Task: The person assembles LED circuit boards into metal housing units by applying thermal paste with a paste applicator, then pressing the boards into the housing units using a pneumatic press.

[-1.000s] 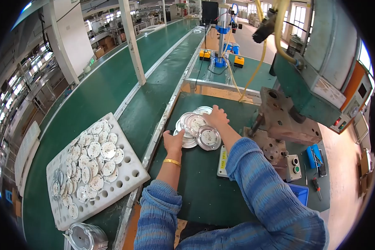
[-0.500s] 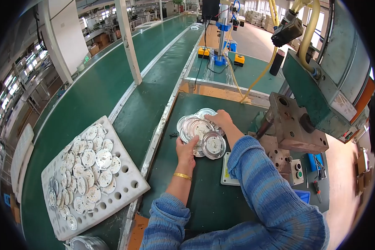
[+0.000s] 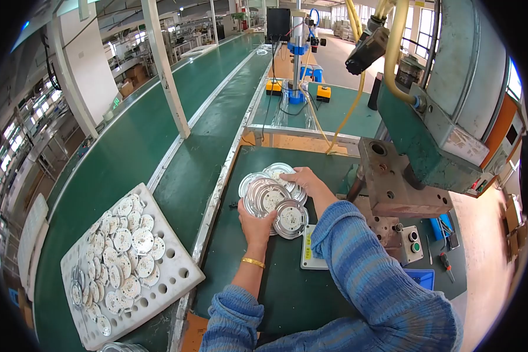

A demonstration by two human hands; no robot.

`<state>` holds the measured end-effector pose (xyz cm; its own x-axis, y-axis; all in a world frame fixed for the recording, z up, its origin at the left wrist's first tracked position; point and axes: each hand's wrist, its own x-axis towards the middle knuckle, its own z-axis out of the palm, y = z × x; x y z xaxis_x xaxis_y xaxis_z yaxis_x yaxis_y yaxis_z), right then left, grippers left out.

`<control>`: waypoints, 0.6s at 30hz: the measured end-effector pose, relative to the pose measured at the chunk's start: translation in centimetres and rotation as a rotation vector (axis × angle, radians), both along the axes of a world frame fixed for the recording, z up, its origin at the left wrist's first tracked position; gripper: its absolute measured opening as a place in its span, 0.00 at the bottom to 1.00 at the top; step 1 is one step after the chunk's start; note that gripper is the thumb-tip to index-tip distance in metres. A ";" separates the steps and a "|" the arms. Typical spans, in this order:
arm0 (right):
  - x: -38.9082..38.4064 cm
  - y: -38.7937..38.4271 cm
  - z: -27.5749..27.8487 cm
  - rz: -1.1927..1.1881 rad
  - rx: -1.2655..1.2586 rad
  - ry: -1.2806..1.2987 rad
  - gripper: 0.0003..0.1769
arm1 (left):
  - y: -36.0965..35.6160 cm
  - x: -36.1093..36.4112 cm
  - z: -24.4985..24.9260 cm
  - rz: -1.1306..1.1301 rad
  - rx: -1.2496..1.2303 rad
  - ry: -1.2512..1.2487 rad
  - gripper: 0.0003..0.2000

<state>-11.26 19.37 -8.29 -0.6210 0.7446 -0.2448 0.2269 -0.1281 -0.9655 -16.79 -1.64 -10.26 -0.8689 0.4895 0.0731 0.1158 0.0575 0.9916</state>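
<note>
A loose pile of round silvery metal plates (image 3: 292, 219) lies on the green worktable, overlapping one another, with white circuit boards showing at their centres. My left hand (image 3: 256, 225) grips the pile's near left edge, thumb on top, its other fingers partly hidden at the rim. On the far right side, my right hand (image 3: 308, 180) holds the edge of a plate, its fingertips over the metal. To the left, many loose white round circuit boards (image 3: 123, 239) are heaped on a white foam board (image 3: 171, 284) with holes along its edge.
A press (image 3: 405, 182) with a heavy metal block stands to the right. Close to my right forearm are a pale box with a yellow label (image 3: 314, 247) and a button box (image 3: 413, 243). A screwdriver (image 3: 447, 267) and a blue tray (image 3: 421, 278) lie beyond. A green conveyor (image 3: 182, 161) runs along the left.
The view has turned slightly, so the scene sits further left and mostly lower. Both hands stay on the plates, with little visible change in their grip.
</note>
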 end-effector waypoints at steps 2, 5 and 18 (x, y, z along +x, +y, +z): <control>0.1 0.4 -0.5 0.020 -0.017 0.037 0.46 | -0.4 0.1 -0.4 -0.045 0.078 -0.046 0.45; 0.4 -0.3 -0.6 -0.044 0.017 0.091 0.28 | -0.7 -0.1 0.1 -0.122 0.174 -0.165 0.44; -0.4 -3.7 3.4 -0.002 -0.133 0.326 0.21 | -2.8 -1.9 4.4 -0.187 0.340 -0.220 0.40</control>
<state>-11.67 15.68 -4.93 -0.6809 0.7209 -0.1289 -0.0910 -0.2580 -0.9618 -18.67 -4.49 -5.84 -0.7803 0.6201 0.0809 -0.1223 -0.2782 0.9527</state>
